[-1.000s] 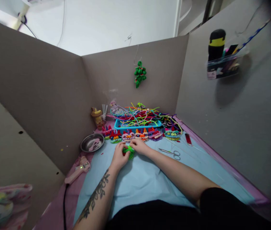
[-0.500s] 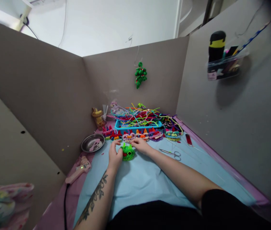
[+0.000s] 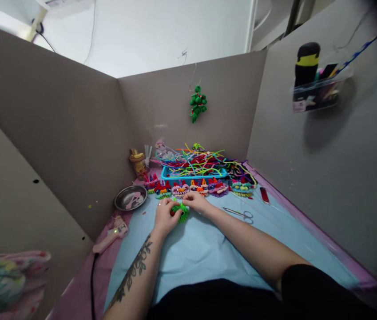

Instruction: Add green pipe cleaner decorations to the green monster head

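A bright green fuzzy pipe-cleaner figure with a bit of red stands on the blue cloth, between my hands. My left hand is wrapped round its left side, covering much of its front. At the figure's top right, my right hand pinches with thumb and finger at a green tip. Just behind is a row of similar colourful figures, among them a pink and white one and a purple one.
Scissors lie to the right, near a red-handled tool. At left are a metal bowl and a pink glue gun with its cord. Behind the row, a blue tray holds tangled pipe cleaners. Grey partitions enclose the table.
My left hand has shifted right and closed further over the green figure, hiding more of its front. My right hand stays at its top. The view has shifted slightly.
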Demonstrator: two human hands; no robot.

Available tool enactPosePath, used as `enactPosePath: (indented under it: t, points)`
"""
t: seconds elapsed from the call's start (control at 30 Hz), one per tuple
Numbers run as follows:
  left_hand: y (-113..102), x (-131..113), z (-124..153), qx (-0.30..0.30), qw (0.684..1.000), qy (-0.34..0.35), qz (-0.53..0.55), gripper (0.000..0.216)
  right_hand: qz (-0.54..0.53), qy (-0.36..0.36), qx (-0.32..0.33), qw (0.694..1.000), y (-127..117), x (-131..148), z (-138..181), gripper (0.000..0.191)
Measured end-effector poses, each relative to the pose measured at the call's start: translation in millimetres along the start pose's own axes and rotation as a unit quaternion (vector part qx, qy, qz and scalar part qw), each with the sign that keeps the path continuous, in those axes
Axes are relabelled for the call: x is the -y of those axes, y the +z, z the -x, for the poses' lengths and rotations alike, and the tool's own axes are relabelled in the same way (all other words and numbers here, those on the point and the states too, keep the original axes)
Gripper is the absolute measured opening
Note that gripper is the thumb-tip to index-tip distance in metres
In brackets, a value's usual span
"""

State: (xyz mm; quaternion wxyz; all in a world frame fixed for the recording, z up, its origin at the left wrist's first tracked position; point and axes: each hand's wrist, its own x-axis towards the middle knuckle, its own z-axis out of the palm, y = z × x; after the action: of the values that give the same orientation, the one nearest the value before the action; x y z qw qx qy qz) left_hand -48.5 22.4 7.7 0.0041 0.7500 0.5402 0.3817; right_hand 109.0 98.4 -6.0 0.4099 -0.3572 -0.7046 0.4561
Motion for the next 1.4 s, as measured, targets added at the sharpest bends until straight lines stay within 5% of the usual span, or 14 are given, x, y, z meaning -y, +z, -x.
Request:
enactPosePath:
  t: [0.47, 0.67, 0.93, 1.1, 1.4]
  points:
    - [1.5, -1.4, 0.8, 0.013, 1.0, 0.01, -0.02, 0.008, 0.039, -0.017, -0.08, 0.996, 2.8, -0.2, 7.7, 0.009]
    - [0.6, 3.9, -0.7, -0.004, 1.0, 0.001, 0.015, 0.015, 0.024, 0.005, -0.058, 0.998, 2.2, 1.0, 8.4, 0.009]
    - [6.7, 31.9, -4.6, -0.097, 0.988, -0.103, 0.061, 0.02, 0.105, -0.007, -0.011, 0.994, 2.0, 2.0, 22.5, 0.045]
    - [13.8, 39.8, -3.5, -0.076, 0.971, -0.182, 0.133, 0.024, 0.114, 0.007, -0.049, 0.992, 13.6, -1.2, 25.8, 0.041]
    - [17.0, 39.6, -3.8, -0.054, 0.966, -0.209, 0.144, 0.023, 0.024, 0.04, -0.063, 0.997, 21.8, -14.3, 19.7, 0.036]
